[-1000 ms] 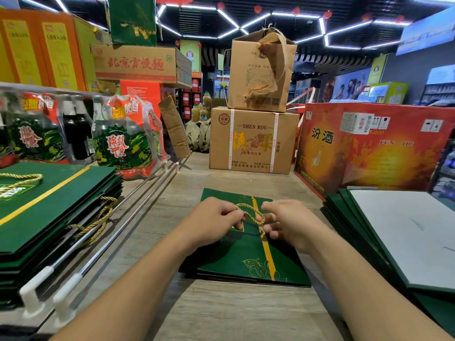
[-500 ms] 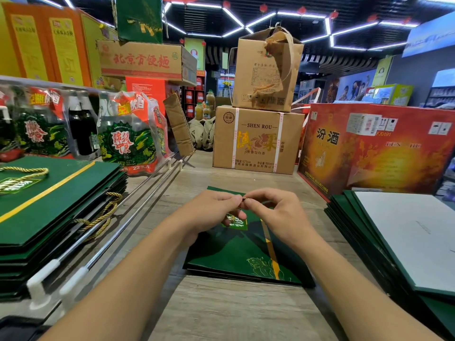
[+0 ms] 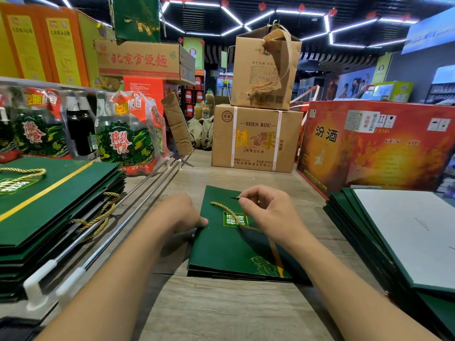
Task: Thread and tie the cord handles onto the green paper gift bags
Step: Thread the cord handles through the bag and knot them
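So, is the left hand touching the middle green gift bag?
Touching. Head view: the left hand grips the green gift bag at its left edge, thumb on top; the right hand pinches the gold cord.

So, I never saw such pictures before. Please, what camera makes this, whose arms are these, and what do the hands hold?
No machine here: a person wears one wide camera on the head, looking down at their own bare hands. On the wooden surface lies a flat green paper bag. The left hand holds its left edge, thumb on top. The right hand pinches the tip of a gold cord that trails across the bag. A left stack and a right stack of more green bags flank it.
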### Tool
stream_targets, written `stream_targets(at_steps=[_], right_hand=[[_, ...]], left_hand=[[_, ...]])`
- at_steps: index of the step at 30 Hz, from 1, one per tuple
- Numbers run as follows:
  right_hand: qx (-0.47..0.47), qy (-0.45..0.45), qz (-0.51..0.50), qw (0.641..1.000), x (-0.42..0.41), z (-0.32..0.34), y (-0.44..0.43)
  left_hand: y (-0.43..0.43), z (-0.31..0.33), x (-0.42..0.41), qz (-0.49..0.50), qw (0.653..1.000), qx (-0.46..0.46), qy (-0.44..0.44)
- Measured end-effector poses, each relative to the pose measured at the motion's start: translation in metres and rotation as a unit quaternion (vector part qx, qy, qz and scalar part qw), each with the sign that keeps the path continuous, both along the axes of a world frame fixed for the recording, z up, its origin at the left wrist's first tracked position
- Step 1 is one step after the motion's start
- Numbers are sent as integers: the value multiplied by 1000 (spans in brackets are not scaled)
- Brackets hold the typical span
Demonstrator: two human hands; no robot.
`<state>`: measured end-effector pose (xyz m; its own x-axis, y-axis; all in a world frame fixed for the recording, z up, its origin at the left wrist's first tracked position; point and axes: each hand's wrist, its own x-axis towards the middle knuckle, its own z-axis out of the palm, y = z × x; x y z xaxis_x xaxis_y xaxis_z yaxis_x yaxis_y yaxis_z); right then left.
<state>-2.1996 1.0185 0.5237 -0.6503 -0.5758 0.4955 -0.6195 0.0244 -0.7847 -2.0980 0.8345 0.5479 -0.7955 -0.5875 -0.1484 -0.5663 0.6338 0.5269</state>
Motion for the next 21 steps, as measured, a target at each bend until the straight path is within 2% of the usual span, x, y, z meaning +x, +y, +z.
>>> stream_targets(at_steps=[5, 8, 14, 21], right_hand=[[121, 55, 11, 991, 1, -5, -2], [155, 71, 21, 985, 3, -6, -3], [178, 86, 20, 980, 7, 0, -1], [177, 95, 23, 979, 9, 1, -2]], left_hand=[[0, -1, 0, -22, 982, 170, 74], [5, 0, -2, -34, 969, 219, 110], [12, 0, -3, -32, 947, 267, 175], [20, 2, -2, -55, 946, 238, 213]])
